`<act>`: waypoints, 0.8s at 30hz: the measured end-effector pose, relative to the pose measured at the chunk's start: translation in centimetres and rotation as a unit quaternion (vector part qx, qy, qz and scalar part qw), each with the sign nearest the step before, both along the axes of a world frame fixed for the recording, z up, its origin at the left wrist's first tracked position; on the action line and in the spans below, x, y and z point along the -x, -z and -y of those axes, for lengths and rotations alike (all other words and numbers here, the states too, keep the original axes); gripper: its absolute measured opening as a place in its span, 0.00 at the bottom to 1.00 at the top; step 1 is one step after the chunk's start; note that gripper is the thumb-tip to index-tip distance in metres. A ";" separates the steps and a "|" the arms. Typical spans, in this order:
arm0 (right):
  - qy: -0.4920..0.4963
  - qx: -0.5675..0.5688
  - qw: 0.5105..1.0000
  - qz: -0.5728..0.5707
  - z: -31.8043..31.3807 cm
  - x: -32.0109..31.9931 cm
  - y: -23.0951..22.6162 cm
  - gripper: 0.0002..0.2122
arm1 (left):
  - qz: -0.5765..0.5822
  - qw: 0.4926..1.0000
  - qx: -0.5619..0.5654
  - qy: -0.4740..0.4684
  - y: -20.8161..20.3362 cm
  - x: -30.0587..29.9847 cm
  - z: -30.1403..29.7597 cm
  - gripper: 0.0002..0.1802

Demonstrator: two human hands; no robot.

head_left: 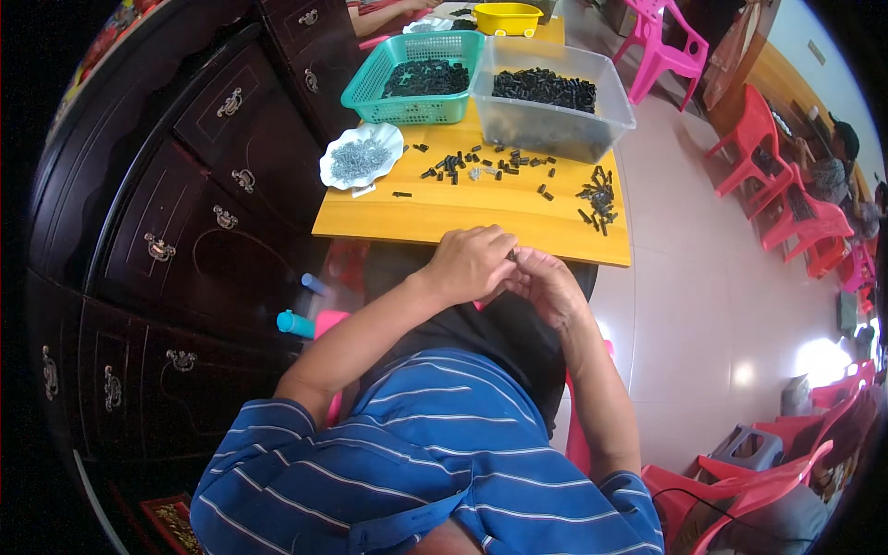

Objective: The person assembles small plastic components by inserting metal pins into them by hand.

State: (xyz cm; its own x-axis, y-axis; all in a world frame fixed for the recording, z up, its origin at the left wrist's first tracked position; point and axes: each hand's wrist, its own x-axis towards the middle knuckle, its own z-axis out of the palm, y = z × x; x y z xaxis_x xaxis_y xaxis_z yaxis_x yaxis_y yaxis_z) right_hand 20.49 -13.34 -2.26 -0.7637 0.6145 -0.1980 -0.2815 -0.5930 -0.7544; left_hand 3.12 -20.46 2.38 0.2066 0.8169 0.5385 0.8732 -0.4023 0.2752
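Note:
My left hand [470,263] and my right hand [552,285] meet just past the table's near edge, above my lap. Fingers of both are closed around a small black piece [511,255], mostly hidden between the fingertips. Beyond them, loose short black cylindrical pieces [453,165] are scattered over the yellow wooden table [444,215]. A few small silvery bits [476,173] lie among them. At the table's right side sits a heap of longer black pieces with metal parts [599,197]. On the left, a white scalloped dish [395,139] holds many small silvery metal parts.
A green perforated basket [361,97] and a clear plastic bin [555,132], both with black pieces inside, stand at the table's back. A yellow tub [507,18] is farther off. Dark drawers [199,185] line the left. Pink chairs [661,51] and other people [837,157] are to the right.

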 end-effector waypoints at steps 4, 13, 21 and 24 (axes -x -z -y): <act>-0.006 0.006 1.000 0.013 0.0 -0.2 -0.1 0.08 | -0.013 0.999 0.025 0.019 -0.1 0.1 0.0 0.16; -0.015 -0.009 1.000 0.019 0.4 0.1 -0.4 0.09 | 0.019 1.000 0.008 0.011 -0.5 0.4 0.0 0.17; -0.010 -0.023 0.999 0.023 0.1 0.0 0.4 0.08 | -0.046 0.998 -0.005 0.049 -0.3 0.7 -0.6 0.10; -0.009 -0.029 0.999 0.025 0.1 0.0 0.3 0.08 | -0.058 0.996 -0.020 0.068 0.2 0.8 -1.0 0.10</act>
State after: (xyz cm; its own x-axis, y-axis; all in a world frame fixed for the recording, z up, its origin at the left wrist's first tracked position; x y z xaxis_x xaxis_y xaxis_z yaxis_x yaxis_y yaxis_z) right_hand 20.50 -13.42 -2.56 -0.7644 0.6127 -0.2006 -0.2327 -0.5523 -0.8005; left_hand 2.28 -19.50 2.18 0.3766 0.7555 0.5361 0.8351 -0.5274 0.1565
